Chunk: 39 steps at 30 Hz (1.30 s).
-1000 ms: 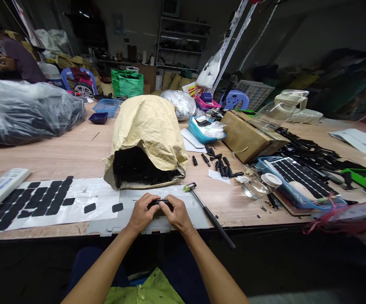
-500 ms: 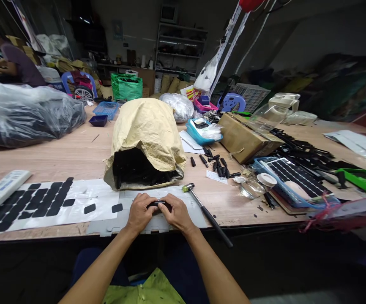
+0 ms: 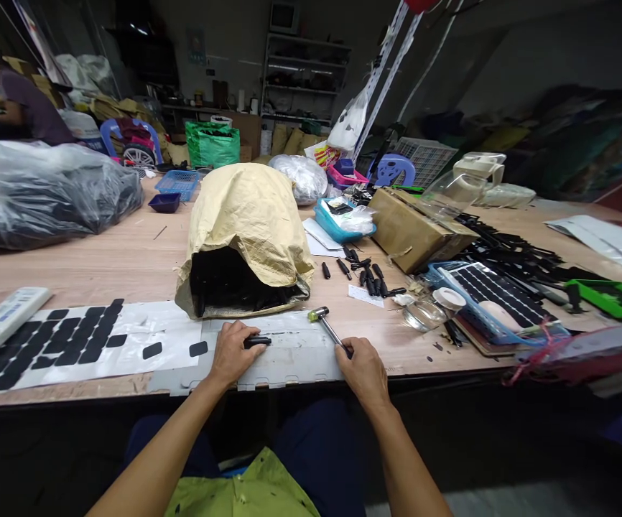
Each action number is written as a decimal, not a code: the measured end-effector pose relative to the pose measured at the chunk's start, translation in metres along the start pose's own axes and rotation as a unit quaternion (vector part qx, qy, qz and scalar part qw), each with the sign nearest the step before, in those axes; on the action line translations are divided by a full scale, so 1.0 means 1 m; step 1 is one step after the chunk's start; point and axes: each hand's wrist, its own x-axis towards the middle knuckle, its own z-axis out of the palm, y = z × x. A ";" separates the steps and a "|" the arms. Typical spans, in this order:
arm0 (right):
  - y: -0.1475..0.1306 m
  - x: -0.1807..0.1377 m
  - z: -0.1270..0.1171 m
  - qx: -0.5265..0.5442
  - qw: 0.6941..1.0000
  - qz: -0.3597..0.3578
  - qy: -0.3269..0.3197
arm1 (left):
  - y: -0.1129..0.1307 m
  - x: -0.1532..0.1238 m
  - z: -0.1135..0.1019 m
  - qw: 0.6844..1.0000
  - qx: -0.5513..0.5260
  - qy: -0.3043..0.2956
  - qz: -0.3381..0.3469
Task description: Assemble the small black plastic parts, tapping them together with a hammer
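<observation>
My left hand point(image 3: 234, 352) is closed around a short black cylindrical piece point(image 3: 258, 342) lying low over a grey sheet point(image 3: 289, 359) at the table's front edge. My right hand point(image 3: 363, 368) wraps round the black handle of a hammer point(image 3: 320, 314), whose yellow-and-metal head rests at the right edge of the grey sheet. Just beyond my hands a tan sack point(image 3: 249, 215) lies with its mouth towards me and black items in its dark inside. Left of the grey sheet is a white sheet of black rounded stickers point(image 3: 90, 334).
Several black handle-like pieces point(image 3: 373, 276) lie right of the sack. Farther right are a cardboard box point(image 3: 413, 230), a glass jar point(image 3: 424, 314) and a blue basket point(image 3: 467, 305). A white device point(image 3: 6, 318) sits at left. A person point(image 3: 31, 108) sits at far left.
My right hand has let go of the black piece, moved right and taken hold of the hammer's handle. My left hand keeps the black piece.
</observation>
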 end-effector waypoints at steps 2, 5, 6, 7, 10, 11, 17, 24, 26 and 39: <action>-0.005 -0.002 -0.001 0.039 0.999 0.011 0.001 | 0.002 0.001 0.001 1.000 0.009 -0.010 -0.010; -0.016 -0.012 -0.006 0.089 0.995 0.022 0.039 | 0.007 0.003 0.002 0.999 0.025 -0.029 -0.021; -0.021 -0.018 -0.009 0.112 0.992 0.027 0.043 | 0.008 0.003 0.003 0.999 0.029 -0.036 -0.021; -0.026 -0.023 -0.012 0.140 0.989 0.031 0.033 | 0.009 0.004 0.003 0.998 0.032 -0.042 -0.019; -0.044 -0.042 -0.016 0.214 0.975 0.013 -0.052 | 0.010 0.003 0.004 0.998 0.035 -0.049 -0.011; -0.050 -0.048 -0.016 0.222 0.973 -0.009 -0.064 | 0.010 0.003 0.004 0.998 0.034 -0.048 -0.009; -0.072 -0.067 -0.003 0.211 0.971 -0.103 -0.048 | 0.007 0.002 0.005 0.999 0.023 -0.040 -0.006; -0.080 -0.070 0.004 0.203 0.971 -0.116 -0.047 | 0.008 0.006 0.010 0.999 0.011 -0.025 -0.040; -0.082 -0.071 0.004 0.205 0.971 -0.116 -0.040 | 0.008 0.008 0.011 0.998 0.001 -0.025 -0.051; -0.087 -0.078 0.003 0.180 0.976 -0.119 -0.029 | 0.011 0.013 0.013 0.995 -0.009 -0.014 -0.094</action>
